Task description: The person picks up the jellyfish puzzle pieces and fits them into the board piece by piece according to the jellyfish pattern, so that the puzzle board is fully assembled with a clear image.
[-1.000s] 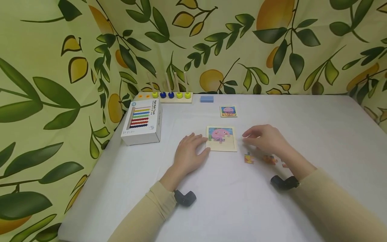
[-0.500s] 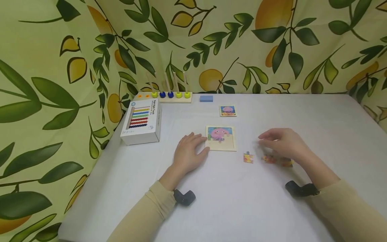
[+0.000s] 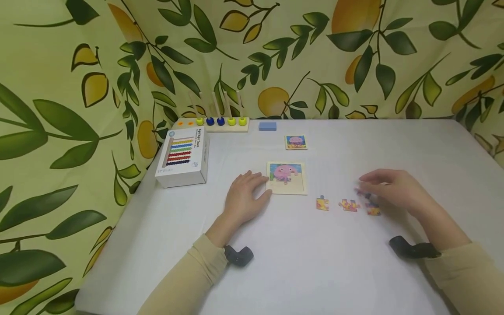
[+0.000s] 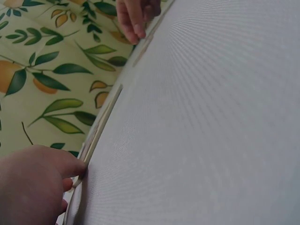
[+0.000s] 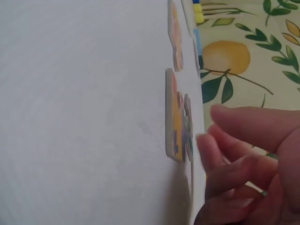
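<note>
Clock directions run from the puzzle board (image 3: pixel 296 187), which lies flat on the desk (image 3: pixel 299 253), its pink sea-creature picture partly filled and bare from about 3 to 6 o'clock. I observe the left hand (image 3: pixel 245 197) at 8 o'clock, thumb and fingers spread, touching the board's side edge. Four loose puzzle pieces (image 3: pixel 349 205) lie around 4 o'clock. The right hand (image 3: pixel 395 189) hangs near 3 o'clock, thumb and fingertips apart, just beside the rearmost piece. A picture card (image 3: pixel 295 142) lies near 12, a blue block (image 3: pixel 267 126) near 11, a white box (image 3: pixel 185 157) at 9.
</note>
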Action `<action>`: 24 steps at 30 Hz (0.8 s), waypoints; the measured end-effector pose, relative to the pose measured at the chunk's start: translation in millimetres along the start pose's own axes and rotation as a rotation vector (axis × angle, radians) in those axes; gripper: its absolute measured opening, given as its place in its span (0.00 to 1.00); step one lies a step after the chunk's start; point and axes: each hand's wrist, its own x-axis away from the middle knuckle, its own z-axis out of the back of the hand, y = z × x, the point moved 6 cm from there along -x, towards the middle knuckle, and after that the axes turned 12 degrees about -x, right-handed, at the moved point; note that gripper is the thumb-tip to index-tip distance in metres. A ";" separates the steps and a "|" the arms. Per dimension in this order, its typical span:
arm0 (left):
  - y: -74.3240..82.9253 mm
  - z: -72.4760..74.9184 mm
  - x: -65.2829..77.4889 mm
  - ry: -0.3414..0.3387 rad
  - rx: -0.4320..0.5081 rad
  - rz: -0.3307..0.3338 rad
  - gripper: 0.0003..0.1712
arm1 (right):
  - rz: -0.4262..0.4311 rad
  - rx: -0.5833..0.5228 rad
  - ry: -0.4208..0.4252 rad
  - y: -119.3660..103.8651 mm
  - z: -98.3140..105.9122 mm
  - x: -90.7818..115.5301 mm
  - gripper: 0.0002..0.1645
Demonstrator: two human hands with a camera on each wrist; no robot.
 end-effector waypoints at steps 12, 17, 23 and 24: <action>-0.9 1.2 -0.7 0.002 0.018 -0.002 0.24 | 0.036 0.057 -0.113 4.4 1.2 -7.0 0.41; -1.0 0.0 -0.7 -0.001 0.022 0.002 0.24 | 0.055 0.095 -0.159 3.4 4.0 -14.6 0.37; -1.4 -0.8 -0.9 0.005 0.022 0.001 0.25 | -0.015 0.108 -0.253 1.6 4.3 -28.1 0.38; -1.8 -0.6 -0.9 0.007 0.020 0.001 0.25 | -0.025 0.104 -0.268 0.5 4.1 -29.9 0.38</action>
